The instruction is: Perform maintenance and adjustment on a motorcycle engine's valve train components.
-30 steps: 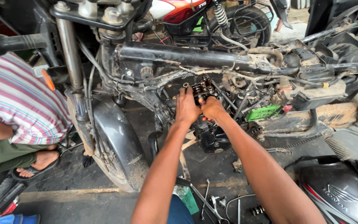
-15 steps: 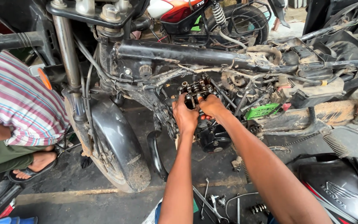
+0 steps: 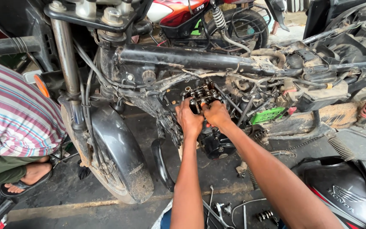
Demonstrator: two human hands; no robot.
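A stripped motorcycle stands before me, its black frame tube (image 3: 183, 57) bare. Under the tube sits the exposed engine cylinder head (image 3: 202, 94), dark and greasy with bolts and springs on top. My left hand (image 3: 189, 120) grips the head's left side. My right hand (image 3: 217, 114) holds its right side, fingers curled over the front edge. Both forearms reach up from the bottom of the view. The lower engine case (image 3: 214, 146) shows just beneath my hands.
The front wheel and mudguard (image 3: 121, 159) stand at lower left below the fork (image 3: 66, 63). A person in a striped shirt (image 3: 15, 112) crouches at left. Loose tools (image 3: 217, 210) lie on the floor. A black fuel tank (image 3: 346, 197) rests at lower right.
Both my hands have stayed on the cylinder head, and it sits a little higher and nearer the frame tube than a second ago. The view has shifted slightly.
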